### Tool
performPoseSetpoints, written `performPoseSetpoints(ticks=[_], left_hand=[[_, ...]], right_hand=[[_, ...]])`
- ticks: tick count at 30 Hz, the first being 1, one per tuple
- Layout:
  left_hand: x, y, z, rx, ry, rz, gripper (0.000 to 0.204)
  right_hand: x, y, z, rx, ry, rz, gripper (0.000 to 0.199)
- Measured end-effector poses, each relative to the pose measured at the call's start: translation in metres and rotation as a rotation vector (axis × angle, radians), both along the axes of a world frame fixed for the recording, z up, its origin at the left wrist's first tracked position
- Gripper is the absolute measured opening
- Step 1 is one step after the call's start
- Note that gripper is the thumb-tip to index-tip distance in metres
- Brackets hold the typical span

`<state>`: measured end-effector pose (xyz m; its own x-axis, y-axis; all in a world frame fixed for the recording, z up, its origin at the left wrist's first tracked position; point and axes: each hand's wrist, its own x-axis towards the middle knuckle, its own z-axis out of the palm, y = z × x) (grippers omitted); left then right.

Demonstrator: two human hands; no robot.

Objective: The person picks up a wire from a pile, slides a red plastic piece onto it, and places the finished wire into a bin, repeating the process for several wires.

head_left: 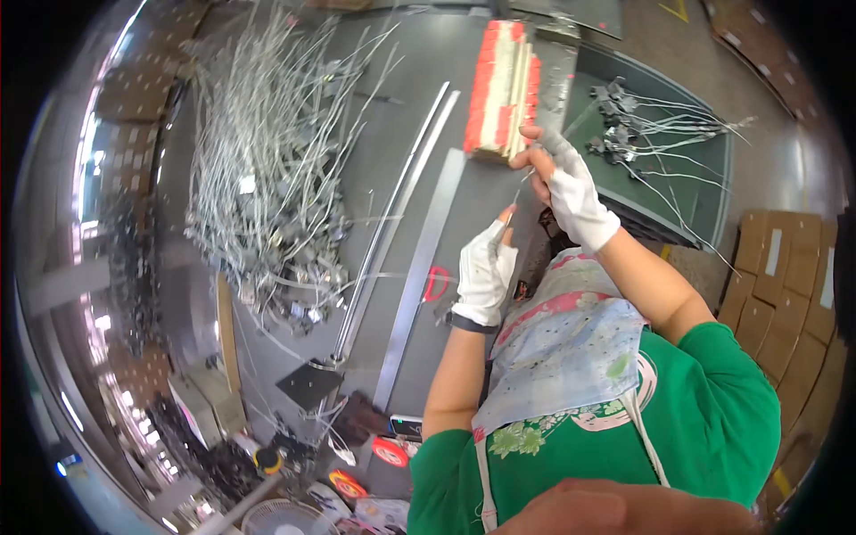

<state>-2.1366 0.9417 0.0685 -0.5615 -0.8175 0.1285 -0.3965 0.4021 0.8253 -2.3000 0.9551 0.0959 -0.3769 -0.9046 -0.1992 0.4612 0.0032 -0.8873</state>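
My left hand (486,272), in a white glove with bare fingertips, is closed in a pinch on one end of a thin whitish wire (522,189). Further up and to the right, my right hand (578,198), gloved the same way, has its fingers bent round the wire's other stretch; its index finger points outward. The wire's ends are too small to make out. Just beyond my right fingertips stands a long block wrapped in red and cream tape (496,89). Red-handled scissors (436,283) lie on the grey table left of my left hand.
A large tangle of white cables (267,152) covers the table's left part. Long metal strips (419,276) lie between it and me. At right, a green bin (664,214) holds several cables with dark connectors. Cardboard boxes (785,276) are stacked beyond; a fan (287,519) stands lower left.
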Motion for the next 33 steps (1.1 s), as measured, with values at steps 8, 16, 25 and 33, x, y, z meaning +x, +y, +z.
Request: performPoseSetpoints(ticks=[8, 16, 25, 33], left_hand=[[-0.029, 0.022, -0.042, 0.136, -0.025, -0.09, 0.037], [-0.084, -0.006, -0.067, 0.33, 0.045, 0.037, 0.029], [-0.113, -0.015, -0.083, 0.256, -0.019, 0.087, 0.028], [-0.132, -0.02, -0.093, 0.071, 0.006, 0.16, 0.027]], right_hand=[[-0.135, -0.039, -0.079, 0.212, -0.479, -0.209, 0.029], [-0.149, -0.06, -0.098, 0.338, -0.043, -0.212, 0.038], [-0.158, -0.068, -0.128, 0.397, 0.074, -0.131, 0.034], [-0.166, -0.079, -0.129, 0.335, -0.005, -0.401, 0.045]])
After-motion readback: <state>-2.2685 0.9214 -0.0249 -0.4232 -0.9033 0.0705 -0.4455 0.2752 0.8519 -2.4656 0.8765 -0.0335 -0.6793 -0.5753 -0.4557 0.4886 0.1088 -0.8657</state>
